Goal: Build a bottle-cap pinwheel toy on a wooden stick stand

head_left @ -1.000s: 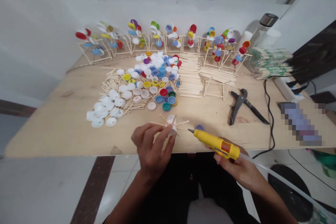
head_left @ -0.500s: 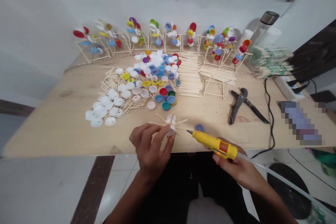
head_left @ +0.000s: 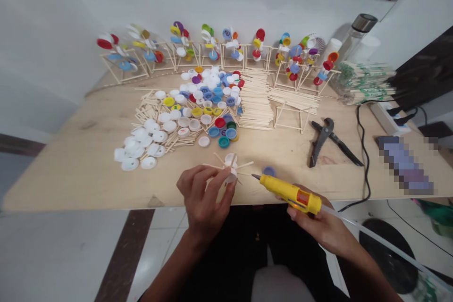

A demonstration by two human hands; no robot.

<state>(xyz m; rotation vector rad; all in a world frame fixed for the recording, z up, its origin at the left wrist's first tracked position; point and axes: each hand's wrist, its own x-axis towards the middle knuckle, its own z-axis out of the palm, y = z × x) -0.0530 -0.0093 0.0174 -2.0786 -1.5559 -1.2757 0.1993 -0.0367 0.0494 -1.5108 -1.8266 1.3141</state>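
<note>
My left hand [head_left: 207, 193] pinches a small wheel of white bottle caps and wooden sticks [head_left: 230, 175], its sticks spreading outward like spokes. The fingers hide part of the wheel. My right hand [head_left: 320, 224] is closed round a yellow hot glue gun [head_left: 292, 192], with a long clear glue stick [head_left: 375, 236] coming out of its back. The gun's nozzle points left and stays apart from the wheel, close to a single blue bottle cap [head_left: 269, 171] on the table.
Loose caps [head_left: 212, 94], white caps with holes [head_left: 139, 145] and wooden sticks [head_left: 253, 101] cover the middle. Finished-looking cap wheels on stick frames [head_left: 231, 52] line the wall. Black pliers [head_left: 325, 141], a phone [head_left: 403, 165], a power strip [head_left: 389, 120] and a cable lie right.
My left hand and the wheel have shifted very slightly to the right. The glue gun has hardly moved.
</note>
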